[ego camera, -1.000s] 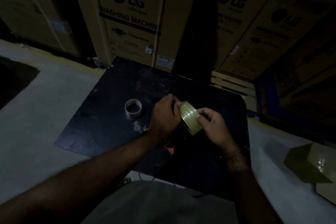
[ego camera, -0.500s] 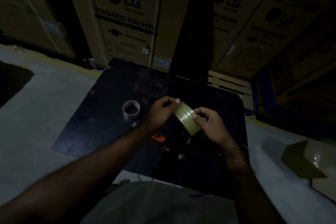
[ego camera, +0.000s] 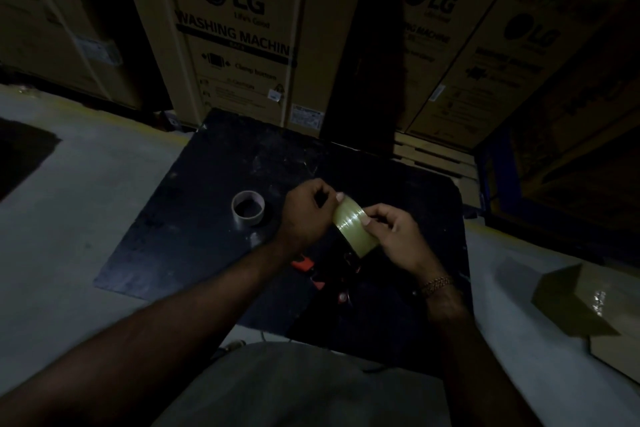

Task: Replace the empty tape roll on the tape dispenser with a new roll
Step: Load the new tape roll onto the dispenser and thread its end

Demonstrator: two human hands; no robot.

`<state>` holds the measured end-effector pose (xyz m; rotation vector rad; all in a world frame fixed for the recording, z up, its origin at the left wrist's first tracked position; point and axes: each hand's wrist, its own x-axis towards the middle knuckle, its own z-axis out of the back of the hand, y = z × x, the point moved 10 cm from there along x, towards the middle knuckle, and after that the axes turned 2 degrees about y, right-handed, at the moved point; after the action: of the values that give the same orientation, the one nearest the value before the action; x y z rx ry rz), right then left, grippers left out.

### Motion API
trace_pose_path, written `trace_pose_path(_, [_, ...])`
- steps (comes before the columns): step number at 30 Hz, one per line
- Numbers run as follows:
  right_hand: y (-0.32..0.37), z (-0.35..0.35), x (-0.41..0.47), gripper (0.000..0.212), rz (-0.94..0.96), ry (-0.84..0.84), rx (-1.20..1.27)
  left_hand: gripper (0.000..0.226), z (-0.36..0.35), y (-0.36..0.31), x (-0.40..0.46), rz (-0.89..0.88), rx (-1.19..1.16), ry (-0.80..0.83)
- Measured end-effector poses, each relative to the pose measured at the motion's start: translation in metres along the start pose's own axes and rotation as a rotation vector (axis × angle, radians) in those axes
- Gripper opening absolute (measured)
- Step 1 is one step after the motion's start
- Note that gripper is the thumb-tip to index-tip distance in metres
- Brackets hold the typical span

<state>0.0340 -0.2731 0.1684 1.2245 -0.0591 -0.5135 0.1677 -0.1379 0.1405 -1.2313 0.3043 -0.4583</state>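
A new roll of yellowish clear tape [ego camera: 353, 225] is held on edge above the black mat [ego camera: 194, 239]. My left hand [ego camera: 306, 215] grips its left side, thumb tip on the top rim. My right hand [ego camera: 394, 236] pinches its outer face with curled fingers. Under the hands lies the tape dispenser [ego camera: 322, 274], dark with red parts, mostly hidden in shadow. The empty cardboard core [ego camera: 248, 208] stands on the mat to the left of my hands.
Tall cardboard washing-machine boxes [ego camera: 239, 31] line the back behind the mat. A wooden pallet [ego camera: 433, 156] sits at the back right. A small cardboard box [ego camera: 585, 298] lies on the grey floor at the right.
Both hands have lifted the tape roll slightly up off the dispenser, uncovering its red parts. My left thumb has shifted along the roll's top rim.
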Motion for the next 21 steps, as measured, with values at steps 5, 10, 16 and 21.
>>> trace_pose_path(5, [0.003, -0.001, 0.002, 0.012, 0.008, 0.015, -0.023, 0.022, 0.002, -0.004, -0.005, -0.025, 0.027, -0.075])
trace_pose_path(10, [0.003, -0.002, 0.003, 0.016, -0.012, -0.001, -0.038, 0.020, 0.002, 0.002, -0.011, -0.005, 0.010, -0.098])
trace_pose_path(16, [0.000, 0.004, 0.005, 0.014, -0.035, -0.024, -0.056, 0.018, 0.007, 0.005, -0.014, 0.046, 0.008, -0.151])
trace_pose_path(21, [-0.001, 0.006, 0.001, 0.017, -0.031, -0.034, 0.031, 0.023, 0.016, 0.003, -0.008, 0.074, -0.025, -0.151])
